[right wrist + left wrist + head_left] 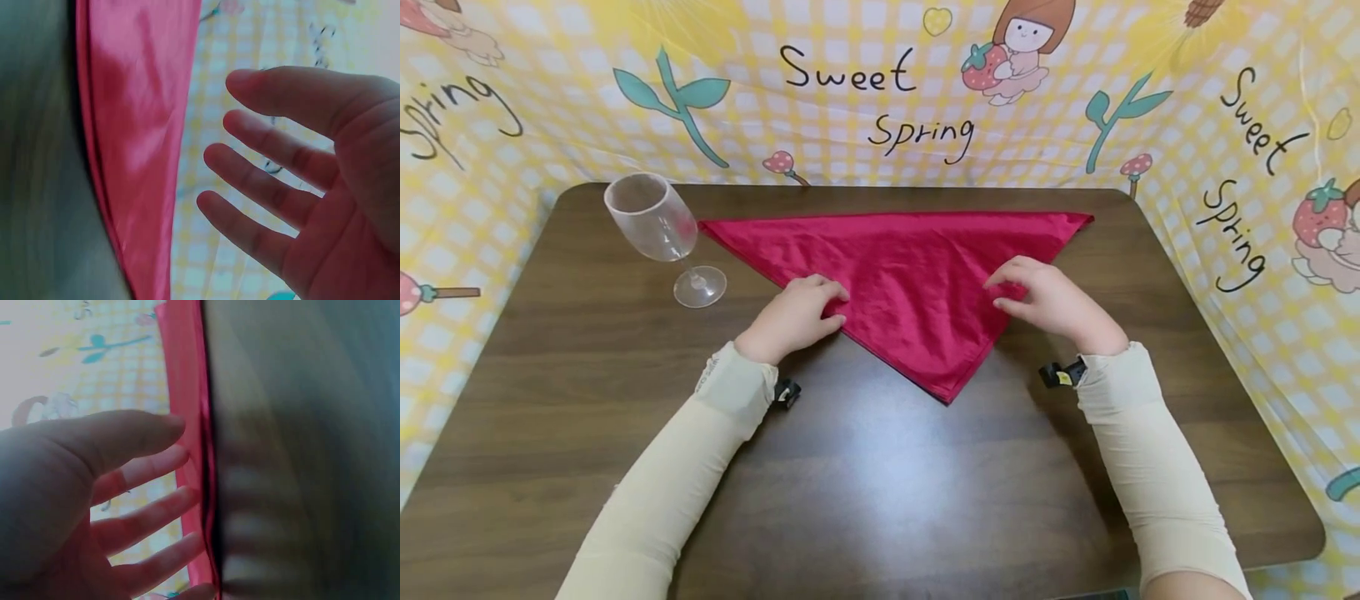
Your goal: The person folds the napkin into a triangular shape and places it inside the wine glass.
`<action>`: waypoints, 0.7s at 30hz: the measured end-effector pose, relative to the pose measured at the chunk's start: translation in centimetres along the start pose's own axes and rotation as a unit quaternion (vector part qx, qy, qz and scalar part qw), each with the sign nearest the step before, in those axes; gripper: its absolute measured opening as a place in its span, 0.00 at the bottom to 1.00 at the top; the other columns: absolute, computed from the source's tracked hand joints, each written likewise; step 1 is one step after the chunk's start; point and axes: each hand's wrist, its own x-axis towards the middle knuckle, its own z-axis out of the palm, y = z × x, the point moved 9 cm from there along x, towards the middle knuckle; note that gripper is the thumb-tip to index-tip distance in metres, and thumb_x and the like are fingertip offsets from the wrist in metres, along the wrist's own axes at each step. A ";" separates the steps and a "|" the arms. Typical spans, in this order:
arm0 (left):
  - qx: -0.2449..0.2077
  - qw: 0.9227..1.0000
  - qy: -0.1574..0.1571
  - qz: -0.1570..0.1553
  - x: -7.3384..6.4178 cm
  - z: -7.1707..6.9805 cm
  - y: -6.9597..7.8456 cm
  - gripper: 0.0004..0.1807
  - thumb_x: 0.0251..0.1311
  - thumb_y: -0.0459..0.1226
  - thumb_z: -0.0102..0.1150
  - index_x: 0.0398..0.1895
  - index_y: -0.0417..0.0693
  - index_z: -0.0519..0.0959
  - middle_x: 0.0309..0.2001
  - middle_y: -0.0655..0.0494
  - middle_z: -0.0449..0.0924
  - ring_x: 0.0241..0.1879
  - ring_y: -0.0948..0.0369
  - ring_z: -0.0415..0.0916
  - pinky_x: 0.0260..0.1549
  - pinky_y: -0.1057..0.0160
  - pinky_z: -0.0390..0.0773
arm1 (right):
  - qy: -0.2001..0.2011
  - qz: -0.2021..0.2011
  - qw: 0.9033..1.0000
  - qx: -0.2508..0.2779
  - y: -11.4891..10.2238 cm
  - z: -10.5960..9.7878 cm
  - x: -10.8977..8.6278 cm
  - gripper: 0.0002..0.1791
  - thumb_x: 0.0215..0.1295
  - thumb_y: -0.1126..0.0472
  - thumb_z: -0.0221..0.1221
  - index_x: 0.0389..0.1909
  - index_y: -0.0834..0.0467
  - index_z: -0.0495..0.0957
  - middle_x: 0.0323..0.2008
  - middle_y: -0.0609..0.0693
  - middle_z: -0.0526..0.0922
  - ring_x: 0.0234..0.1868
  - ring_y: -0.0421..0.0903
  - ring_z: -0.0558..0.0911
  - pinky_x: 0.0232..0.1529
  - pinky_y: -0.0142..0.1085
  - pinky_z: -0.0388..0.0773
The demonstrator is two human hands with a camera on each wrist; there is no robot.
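A shiny red cloth [910, 283], folded into a triangle, lies on the table with its long fold at the back and one corner toward the front. My left hand [801, 315] is at the cloth's left slanted edge, fingers loosely spread with the tips right at the fabric; the left wrist view shows the layered edge [205, 425] beyond them. Over the right side of the cloth hovers my right hand [1048, 302], fingers apart and holding nothing. In the right wrist view its fingertips [215, 156] stand away from the red fabric [137, 144].
A clear stemmed wine glass [655, 221] stands at the back left, close to the cloth's left corner. The brown wooden table [880, 500] is bordered at the back and sides by a yellow checked curtain [850, 125] with printed drawings and lettering.
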 end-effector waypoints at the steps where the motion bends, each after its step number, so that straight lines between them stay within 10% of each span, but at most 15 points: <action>1: -0.006 1.000 -0.001 0.008 -0.1 0.1 0.5 0.18 0.59 0.42 0.60 0.51 0.47 0.77 0.50 0.46 0.74 0.52 0.47 0.68 0.54 0.50 0.67 | -0.003 -0.014 1.000 0.001 -0.7 0.3 0.0 0.14 0.54 0.67 0.66 0.42 0.60 0.80 0.42 0.52 0.77 0.44 0.49 0.75 0.43 0.46 0.76; 9: -0.016 0.996 0.000 0.091 -0.6 1.0 4.6 0.16 0.58 0.40 0.62 0.50 0.48 0.78 0.48 0.50 0.75 0.51 0.53 0.70 0.55 0.55 0.67 | -0.046 -0.094 0.994 0.019 -4.9 2.6 -0.7 0.15 0.51 0.66 0.68 0.41 0.59 0.80 0.41 0.48 0.78 0.45 0.45 0.76 0.47 0.41 0.75; 21: 0.019 0.986 -0.023 0.164 -1.5 2.7 8.8 0.14 0.54 0.38 0.66 0.45 0.51 0.81 0.44 0.56 0.77 0.47 0.58 0.73 0.49 0.63 0.72 | -0.185 -0.076 0.980 0.020 -6.4 7.3 -1.7 0.20 0.50 0.58 0.70 0.45 0.52 0.78 0.44 0.45 0.74 0.50 0.43 0.71 0.50 0.37 0.72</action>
